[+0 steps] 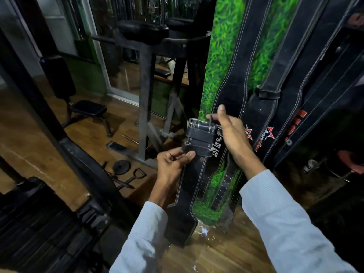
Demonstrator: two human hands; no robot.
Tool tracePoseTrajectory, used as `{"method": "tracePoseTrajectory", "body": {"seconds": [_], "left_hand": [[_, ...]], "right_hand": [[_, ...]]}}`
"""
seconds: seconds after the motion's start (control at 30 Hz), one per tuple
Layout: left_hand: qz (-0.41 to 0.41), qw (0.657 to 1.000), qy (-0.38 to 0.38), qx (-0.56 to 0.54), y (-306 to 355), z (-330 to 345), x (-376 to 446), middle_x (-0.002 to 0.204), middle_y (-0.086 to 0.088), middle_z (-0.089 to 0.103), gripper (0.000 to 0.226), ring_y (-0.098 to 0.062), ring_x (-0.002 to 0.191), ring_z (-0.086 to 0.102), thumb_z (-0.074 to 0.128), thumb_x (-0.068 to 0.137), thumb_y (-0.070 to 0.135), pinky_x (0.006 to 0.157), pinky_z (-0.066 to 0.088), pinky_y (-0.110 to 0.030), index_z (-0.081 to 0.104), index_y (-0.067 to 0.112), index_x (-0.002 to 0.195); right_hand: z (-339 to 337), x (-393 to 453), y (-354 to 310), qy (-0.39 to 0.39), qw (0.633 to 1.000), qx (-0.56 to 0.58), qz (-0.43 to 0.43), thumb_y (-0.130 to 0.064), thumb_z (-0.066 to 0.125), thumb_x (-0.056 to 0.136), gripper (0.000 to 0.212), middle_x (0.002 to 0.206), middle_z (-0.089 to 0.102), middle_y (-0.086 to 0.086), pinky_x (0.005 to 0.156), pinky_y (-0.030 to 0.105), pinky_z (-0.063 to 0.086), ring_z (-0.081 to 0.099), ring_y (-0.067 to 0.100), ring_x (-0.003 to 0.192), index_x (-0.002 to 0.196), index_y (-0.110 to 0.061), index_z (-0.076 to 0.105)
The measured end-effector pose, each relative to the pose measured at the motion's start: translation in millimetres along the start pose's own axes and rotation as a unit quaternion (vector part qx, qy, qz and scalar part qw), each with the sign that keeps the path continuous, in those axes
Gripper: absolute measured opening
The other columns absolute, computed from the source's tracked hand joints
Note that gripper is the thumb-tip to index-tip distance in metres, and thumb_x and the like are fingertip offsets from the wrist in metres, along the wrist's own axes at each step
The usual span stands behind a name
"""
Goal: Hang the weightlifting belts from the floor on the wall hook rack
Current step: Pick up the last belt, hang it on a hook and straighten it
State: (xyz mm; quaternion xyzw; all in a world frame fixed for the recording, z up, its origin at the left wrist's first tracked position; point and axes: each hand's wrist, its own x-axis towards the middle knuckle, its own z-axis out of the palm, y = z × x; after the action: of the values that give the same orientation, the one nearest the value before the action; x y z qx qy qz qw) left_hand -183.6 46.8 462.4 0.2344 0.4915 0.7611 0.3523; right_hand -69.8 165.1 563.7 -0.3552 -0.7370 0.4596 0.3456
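The person holds a black belt (pixel 189 186) upright between both hands, its tail hanging toward the floor. The left hand (pixel 173 166) pinches the strap just under the buckle (pixel 199 125); the right hand (pixel 232 133) grips the buckle's prong. Other belts (pixel 236 75) hang just beyond. The hook is out of sight above, so lift buckle-first and keep the frame open to catch it.

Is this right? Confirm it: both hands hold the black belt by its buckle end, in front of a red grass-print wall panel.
Not quite. In the head view the wall panel is green, not red. The rest stands: the left hand and right hand hold the black belt by its buckle end.
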Motion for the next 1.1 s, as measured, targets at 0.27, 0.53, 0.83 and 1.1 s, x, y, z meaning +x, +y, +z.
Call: {"method": "tracePoseTrajectory", "body": {"seconds": [0.27, 0.53, 0.83, 1.1], "left_hand": [[-0.013, 0.999, -0.001, -0.036, -0.6, -4.9, 5.0, 0.113, -0.035, 0.071, 0.027, -0.059, 0.115, 0.062, 0.077, 0.086, 0.002, 0.106, 0.044, -0.07, 0.074, -0.007, 0.112], [0.022, 0.999, -0.031, 0.001, 4.5, 1.2, 10.8, 0.102, -0.025, 0.077, 0.02, -0.028, 0.089, 0.075, 0.073, 0.085, -0.005, 0.083, 0.062, -0.035, 0.078, -0.004, 0.104], [0.028, 0.998, -0.053, 0.016, 21.1, -4.1, 23.9, 0.072, -0.006, 0.078, 0.014, -0.012, 0.065, 0.074, 0.069, 0.09, -0.007, 0.061, 0.058, -0.021, 0.075, 0.0, 0.079], [0.032, 0.999, -0.028, -0.014, 63.8, -16.7, 58.3, 0.105, -0.012, 0.08, 0.026, -0.017, 0.096, 0.078, 0.073, 0.085, -0.002, 0.082, 0.062, -0.027, 0.081, 0.016, 0.102]], "right_hand": [[-1.5, -1.1, -4.2, 0.037, 0.995, 0.092, -0.024, -0.053, 0.037, 0.107, 0.056, 0.13, 0.07, -0.012, 0.118, 0.051, 0.039, 0.056, 0.003, 0.126, 0.102, -0.018, 0.08], [1.3, 12.6, -20.5, -0.081, 0.995, 0.021, -0.05, -0.065, 0.039, 0.1, 0.054, 0.129, 0.068, -0.012, 0.106, 0.026, 0.037, 0.057, -0.007, 0.117, 0.111, -0.029, 0.079], [3.5, 31.6, -14.2, -0.027, 0.995, 0.089, 0.046, -0.045, 0.066, 0.095, 0.034, 0.103, 0.082, -0.003, 0.112, 0.052, 0.045, 0.069, 0.024, 0.114, 0.083, -0.017, 0.083], [20.6, 43.1, -46.3, 0.085, 0.985, 0.1, -0.111, -0.023, 0.072, 0.094, 0.018, 0.089, 0.081, -0.001, 0.102, 0.042, 0.052, 0.072, 0.016, 0.095, 0.078, -0.02, 0.081]]}}
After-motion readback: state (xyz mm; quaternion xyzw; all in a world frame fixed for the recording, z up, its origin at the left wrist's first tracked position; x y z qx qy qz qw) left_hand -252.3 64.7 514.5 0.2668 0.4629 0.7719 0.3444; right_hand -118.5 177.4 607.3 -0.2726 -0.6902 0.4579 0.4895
